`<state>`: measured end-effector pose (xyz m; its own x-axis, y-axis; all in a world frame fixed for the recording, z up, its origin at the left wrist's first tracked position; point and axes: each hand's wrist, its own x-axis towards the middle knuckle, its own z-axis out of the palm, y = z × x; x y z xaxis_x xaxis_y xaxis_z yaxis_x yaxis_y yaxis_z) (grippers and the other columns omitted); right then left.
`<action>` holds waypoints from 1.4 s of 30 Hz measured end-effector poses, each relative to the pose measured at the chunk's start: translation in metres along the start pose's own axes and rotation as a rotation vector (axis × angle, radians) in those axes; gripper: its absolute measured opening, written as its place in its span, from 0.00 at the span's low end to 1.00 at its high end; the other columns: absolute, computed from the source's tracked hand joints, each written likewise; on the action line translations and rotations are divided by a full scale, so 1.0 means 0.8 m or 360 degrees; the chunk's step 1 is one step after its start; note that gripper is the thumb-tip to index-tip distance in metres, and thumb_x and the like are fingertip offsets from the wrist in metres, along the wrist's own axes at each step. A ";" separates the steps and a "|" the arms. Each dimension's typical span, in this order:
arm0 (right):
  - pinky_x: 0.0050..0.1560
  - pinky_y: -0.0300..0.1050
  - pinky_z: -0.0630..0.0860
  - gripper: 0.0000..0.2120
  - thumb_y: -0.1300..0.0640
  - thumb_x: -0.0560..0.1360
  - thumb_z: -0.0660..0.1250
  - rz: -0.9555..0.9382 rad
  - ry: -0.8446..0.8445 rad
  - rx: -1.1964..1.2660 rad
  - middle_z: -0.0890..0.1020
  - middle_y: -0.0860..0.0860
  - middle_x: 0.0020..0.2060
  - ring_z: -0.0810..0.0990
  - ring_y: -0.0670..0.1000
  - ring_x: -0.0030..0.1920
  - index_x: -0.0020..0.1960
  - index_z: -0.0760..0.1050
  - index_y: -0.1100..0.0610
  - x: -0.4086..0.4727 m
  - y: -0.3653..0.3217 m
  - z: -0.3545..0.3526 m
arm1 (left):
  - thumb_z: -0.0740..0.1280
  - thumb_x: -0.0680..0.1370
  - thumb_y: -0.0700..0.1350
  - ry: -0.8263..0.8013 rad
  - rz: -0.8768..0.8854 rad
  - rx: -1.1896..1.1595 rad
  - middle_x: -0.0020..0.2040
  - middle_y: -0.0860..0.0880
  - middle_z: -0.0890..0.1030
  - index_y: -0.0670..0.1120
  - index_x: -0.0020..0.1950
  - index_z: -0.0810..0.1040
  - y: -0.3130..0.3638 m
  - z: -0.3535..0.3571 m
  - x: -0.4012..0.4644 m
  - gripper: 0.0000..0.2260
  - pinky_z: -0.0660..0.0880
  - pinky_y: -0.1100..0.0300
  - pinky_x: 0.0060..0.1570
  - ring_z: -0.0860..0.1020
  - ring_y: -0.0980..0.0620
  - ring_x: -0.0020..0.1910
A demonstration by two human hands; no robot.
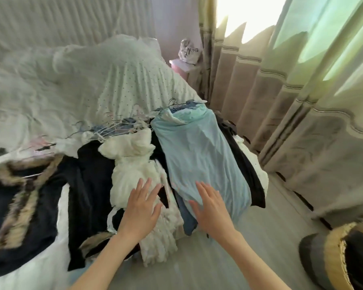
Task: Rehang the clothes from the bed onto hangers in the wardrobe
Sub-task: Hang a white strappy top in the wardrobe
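A heap of clothes lies across the foot of the bed (117,84). On top at the right is a light blue garment (199,147), beside it a white one (132,164), and to the left dark garments (86,181) with a tan pattern. Several wire hangers (113,126) stick out at the far end of the heap. My left hand (142,208) hovers with straight, spread fingers over the lower end of the white garment. My right hand (211,208) is spread flat over the lower end of the light blue garment. Neither hand holds anything. No wardrobe is in view.
Beige and green curtains (291,105) hang along the right, with a strip of pale floor (270,227) between them and the bed. A dark and yellow cushion (342,256) lies at the lower right. A pink bedside stand (180,68) with a bag sits by the headboard.
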<state>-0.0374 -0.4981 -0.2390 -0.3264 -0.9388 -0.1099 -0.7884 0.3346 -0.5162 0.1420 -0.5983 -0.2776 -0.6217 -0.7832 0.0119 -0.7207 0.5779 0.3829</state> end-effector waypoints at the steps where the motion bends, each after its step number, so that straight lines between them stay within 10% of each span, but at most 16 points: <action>1: 0.73 0.43 0.43 0.27 0.47 0.81 0.53 -0.0036 -0.0033 -0.0013 0.54 0.47 0.75 0.48 0.47 0.75 0.76 0.48 0.51 0.014 -0.008 0.006 | 0.34 0.70 0.62 -0.0016 -0.0087 0.0025 0.75 0.52 0.41 0.52 0.76 0.48 -0.015 -0.006 0.000 0.35 0.33 0.59 0.69 0.32 0.56 0.71; 20: 0.67 0.39 0.57 0.25 0.50 0.81 0.56 -0.0365 -0.0414 -0.0058 0.65 0.51 0.71 0.62 0.50 0.70 0.75 0.55 0.55 0.357 -0.063 0.061 | 0.52 0.82 0.49 -0.0134 -0.0889 -0.0220 0.77 0.47 0.48 0.50 0.76 0.52 -0.195 -0.022 0.185 0.23 0.44 0.53 0.73 0.41 0.49 0.75; 34: 0.68 0.46 0.62 0.25 0.52 0.80 0.55 -0.0192 -0.0739 -0.0291 0.66 0.55 0.69 0.65 0.55 0.68 0.74 0.57 0.58 0.569 -0.083 0.168 | 0.49 0.82 0.50 -0.0452 -0.1005 -0.0195 0.77 0.48 0.44 0.50 0.76 0.50 -0.322 0.013 0.286 0.23 0.42 0.54 0.72 0.39 0.49 0.75; 39: 0.63 0.48 0.65 0.21 0.54 0.80 0.56 -0.0134 -0.0636 -0.0319 0.72 0.56 0.66 0.69 0.57 0.65 0.71 0.63 0.59 0.652 -0.086 0.209 | 0.49 0.79 0.52 -0.0532 -0.0809 0.0089 0.76 0.41 0.54 0.47 0.73 0.64 -0.376 0.033 0.337 0.24 0.59 0.45 0.70 0.54 0.41 0.74; 42: 0.59 0.51 0.67 0.18 0.57 0.79 0.56 -0.0145 -0.0547 -0.0351 0.74 0.58 0.61 0.71 0.59 0.61 0.68 0.67 0.59 0.704 -0.087 0.233 | 0.54 0.81 0.48 -0.0602 -0.0720 0.0078 0.76 0.44 0.44 0.48 0.76 0.51 -0.397 0.053 0.368 0.25 0.42 0.51 0.69 0.44 0.43 0.75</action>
<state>-0.0690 -1.0651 -0.4228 -0.0863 -0.9256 -0.3687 -0.9111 0.2230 -0.3467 0.1749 -1.0025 -0.4348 -0.3091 -0.8233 -0.4760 -0.9474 0.2227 0.2300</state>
